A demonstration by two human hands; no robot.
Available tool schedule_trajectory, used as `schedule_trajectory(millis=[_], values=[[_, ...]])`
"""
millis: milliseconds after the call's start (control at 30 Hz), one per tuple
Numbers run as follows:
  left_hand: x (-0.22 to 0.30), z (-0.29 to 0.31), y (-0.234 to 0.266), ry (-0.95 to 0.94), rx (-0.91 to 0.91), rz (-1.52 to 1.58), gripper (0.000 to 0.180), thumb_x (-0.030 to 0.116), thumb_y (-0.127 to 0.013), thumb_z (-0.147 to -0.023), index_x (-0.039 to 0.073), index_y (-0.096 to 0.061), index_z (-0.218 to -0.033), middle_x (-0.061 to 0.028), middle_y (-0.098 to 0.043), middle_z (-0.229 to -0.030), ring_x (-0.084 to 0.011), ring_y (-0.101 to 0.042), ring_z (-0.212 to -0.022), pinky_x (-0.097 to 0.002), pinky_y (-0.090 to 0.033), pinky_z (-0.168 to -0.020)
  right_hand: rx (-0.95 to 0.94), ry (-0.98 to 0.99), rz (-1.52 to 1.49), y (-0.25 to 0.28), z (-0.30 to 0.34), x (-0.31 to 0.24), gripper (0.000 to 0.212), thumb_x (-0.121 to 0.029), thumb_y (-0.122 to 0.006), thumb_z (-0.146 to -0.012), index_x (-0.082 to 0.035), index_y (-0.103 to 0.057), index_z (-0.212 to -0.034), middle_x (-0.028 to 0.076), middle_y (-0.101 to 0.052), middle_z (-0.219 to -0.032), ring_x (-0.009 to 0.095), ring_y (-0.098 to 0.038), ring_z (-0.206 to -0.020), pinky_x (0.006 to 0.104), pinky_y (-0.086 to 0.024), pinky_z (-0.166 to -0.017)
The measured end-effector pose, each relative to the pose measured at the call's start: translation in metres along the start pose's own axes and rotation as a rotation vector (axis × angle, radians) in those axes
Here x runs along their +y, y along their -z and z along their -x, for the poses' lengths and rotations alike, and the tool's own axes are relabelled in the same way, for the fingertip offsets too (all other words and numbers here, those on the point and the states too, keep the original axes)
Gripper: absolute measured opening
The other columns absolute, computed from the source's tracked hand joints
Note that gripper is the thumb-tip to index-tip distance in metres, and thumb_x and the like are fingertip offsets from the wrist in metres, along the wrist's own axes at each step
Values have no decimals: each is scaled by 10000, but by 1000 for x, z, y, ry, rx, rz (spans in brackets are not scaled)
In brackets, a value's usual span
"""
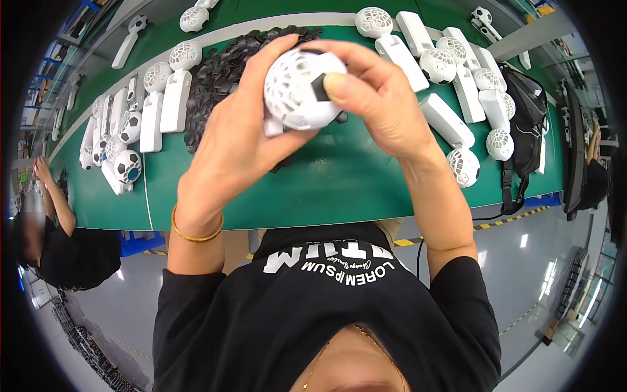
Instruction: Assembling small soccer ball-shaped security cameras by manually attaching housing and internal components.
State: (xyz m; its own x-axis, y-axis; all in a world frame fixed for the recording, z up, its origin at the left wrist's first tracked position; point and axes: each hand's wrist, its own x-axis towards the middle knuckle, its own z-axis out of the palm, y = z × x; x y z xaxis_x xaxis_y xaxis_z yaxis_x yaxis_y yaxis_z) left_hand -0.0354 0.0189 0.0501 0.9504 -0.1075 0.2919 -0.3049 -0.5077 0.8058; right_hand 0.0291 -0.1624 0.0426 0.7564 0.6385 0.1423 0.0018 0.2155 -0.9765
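Observation:
My left hand (238,124) is wrapped round a white ball-shaped housing (294,88) with a pierced lattice face, raised above the bench. My right hand (385,98) closes on the ball's right side, its thumb pressing a black five-sided piece (320,87) against the white surface. The right index finger reaches over the ball's top, near another dark patch. Part of a white stem shows under the ball beside my left palm. Behind my hands spreads a heap of loose black pieces (219,81) on the green bench (326,189).
White handles with lattice balls (151,111) lie in a cluster at left, and more (450,65) at right. A black backpack (526,124) rests at the bench's right end. Another person (65,242) is at far left; part of another person (593,176) shows at far right.

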Motion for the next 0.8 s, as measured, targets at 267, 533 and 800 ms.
schedule_trajectory(millis=[267,533,800], values=[[-31,12,2,303,131,407,712,81,-739,-776,-35,-324,-1343,-96,-552,-1144,-145,-567,-1003,-279,-482,-861,216,132,923,30,5,66,154,-115,-690,-826,-25,-659,-947,57,-653,-874,176,-628,-742,290,-506,-666],[-38,26,-7,287,115,424,809,101,-710,-817,-20,-175,-1412,-120,-499,-1221,-169,-505,-1111,-302,-416,-966,162,296,1417,7,4,76,122,-65,-670,-758,-10,-623,-855,107,-583,-809,295,-586,-807,400,-503,-677],[-38,17,-13,273,95,520,873,132,-707,-823,-5,-97,-1433,-144,-465,-1263,-198,-484,-1156,-340,-410,-984,4,207,1566,13,0,62,88,-3,-601,-769,27,-611,-851,166,-611,-807,268,-625,-742,365,-518,-619]])
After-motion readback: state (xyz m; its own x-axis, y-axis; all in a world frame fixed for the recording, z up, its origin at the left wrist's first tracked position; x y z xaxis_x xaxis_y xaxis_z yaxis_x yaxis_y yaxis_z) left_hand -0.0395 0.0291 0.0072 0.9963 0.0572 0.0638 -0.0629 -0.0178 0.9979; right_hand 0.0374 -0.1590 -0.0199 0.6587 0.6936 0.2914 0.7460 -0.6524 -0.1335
